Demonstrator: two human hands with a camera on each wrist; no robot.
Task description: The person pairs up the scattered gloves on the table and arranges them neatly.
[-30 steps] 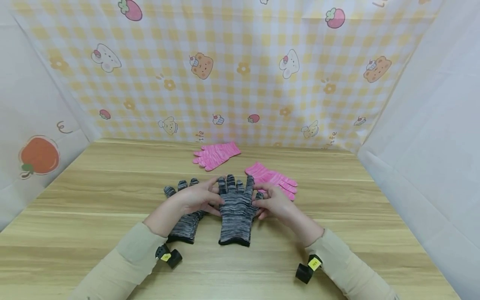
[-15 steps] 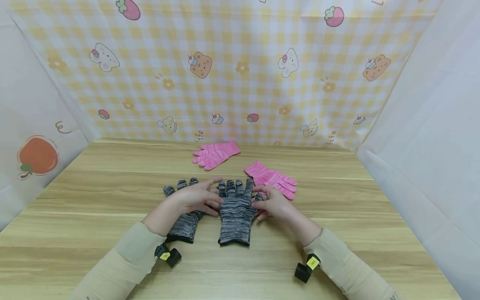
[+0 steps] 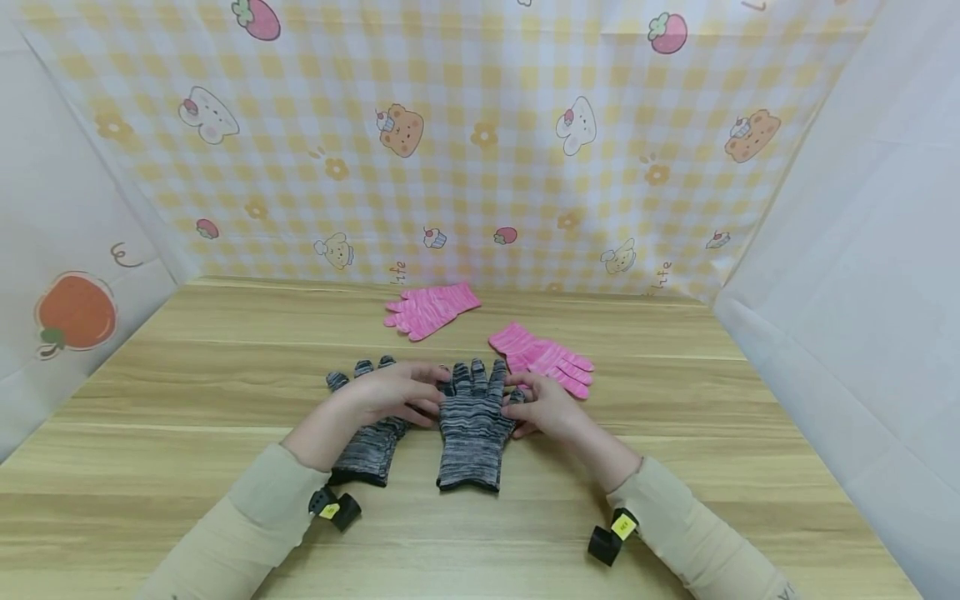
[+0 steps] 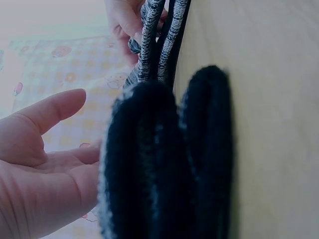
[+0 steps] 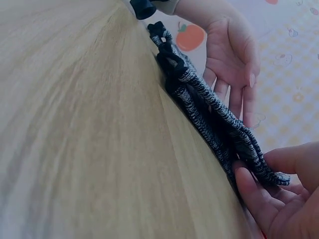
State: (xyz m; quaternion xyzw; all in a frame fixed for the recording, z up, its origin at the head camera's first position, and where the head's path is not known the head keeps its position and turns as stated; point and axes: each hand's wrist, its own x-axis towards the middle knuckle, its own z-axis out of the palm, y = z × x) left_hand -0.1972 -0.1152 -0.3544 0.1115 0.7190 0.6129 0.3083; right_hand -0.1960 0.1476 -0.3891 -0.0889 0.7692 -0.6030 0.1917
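A grey-and-black knit glove [image 3: 471, 442] lies in the middle of the table, fingers pointing away and dark cuff towards me. My right hand [image 3: 549, 408] pinches the glove's thumb; in the right wrist view, my fingers [image 5: 251, 191] sit on both sides of the knit. At the opposite edge, my left hand [image 3: 375, 393] has its fingers extended, tips at the glove's outermost finger. Under the left forearm and hand lies a second grey glove [image 3: 367, 454], partly hidden. Its dark fingers [image 4: 144, 164] loom close and blurred in the left wrist view.
Two pink knit gloves lie farther back: one pink glove [image 3: 429, 311] by the rear curtain, another pink glove [image 3: 543, 358] just beyond my right hand. A yellow checked curtain [image 3: 480, 175] closes off the table's back, with white sheets [image 3: 847, 275] at the sides.
The middle grey glove's fingers have come down slightly towards the table. My left fingertips have shifted slightly onto its outermost finger, while the right hand keeps its pinch.
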